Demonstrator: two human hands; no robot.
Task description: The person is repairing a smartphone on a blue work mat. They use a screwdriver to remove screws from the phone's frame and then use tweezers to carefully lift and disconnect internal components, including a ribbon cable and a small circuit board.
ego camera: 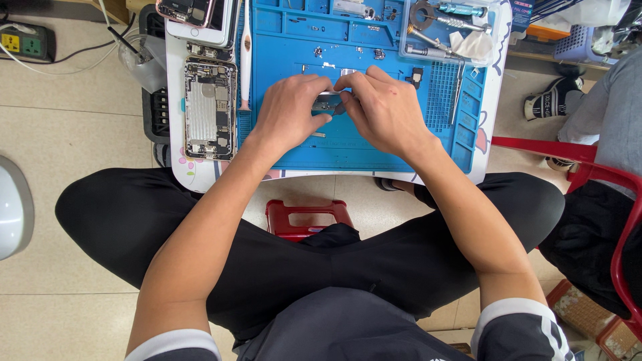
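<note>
Both my hands meet over the middle of a blue repair mat [374, 40] on a small white table [175, 100]. My left hand [289, 110] pinches a small grey metal part [326, 102] between thumb and fingers. My right hand [382, 110] closes on the same part from the right, with a thin dark tool tip at its fingertips. Most of the part is hidden by my fingers. An opened phone body [210, 109] with bare circuit parts lies left of the mat.
A clear tray [449, 30] with screwdrivers and tweezers sits at the mat's far right. More phone parts [200, 17] lie at the far left. A red stool [304, 217] stands under me, a red chair [602, 174] with another person to the right, a power strip [23, 43] far left.
</note>
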